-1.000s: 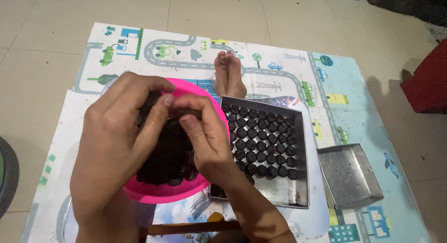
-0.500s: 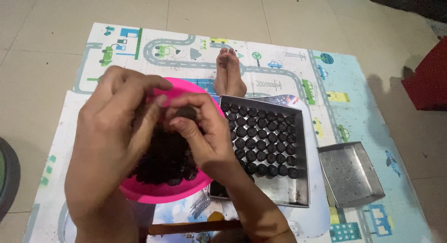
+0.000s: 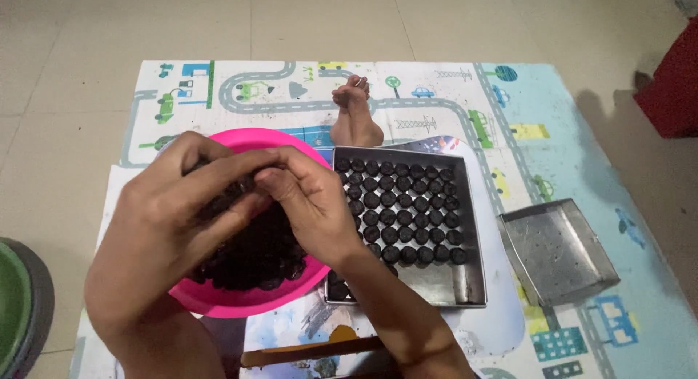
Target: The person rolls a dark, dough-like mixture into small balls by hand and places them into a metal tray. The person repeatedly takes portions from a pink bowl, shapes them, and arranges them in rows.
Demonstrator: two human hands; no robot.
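Both hands (image 3: 240, 204) over pink bowl (image 3: 218, 300), fingertip grip pinching dark lump; lump's axis hidden

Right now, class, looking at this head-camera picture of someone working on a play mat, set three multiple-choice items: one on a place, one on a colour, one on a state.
1. Where does the empty metal lid lie?
A. right of the square metal tray
B. inside the bowl
C. under the foot

2. What colour is the bowl of dark mixture?
A. green
B. pink
C. white

3. How full is the square metal tray?
A. empty
B. filled to every edge
C. rows of dark balls, with a bare strip along the near side

Answers:
1 A, the lid rests on the road-print mat to the tray's right, apart from it.
2 B, its rim shows bright pink below the left hand and right hand, which meet over it.
3 C, the dark balls stop short of the near wall.
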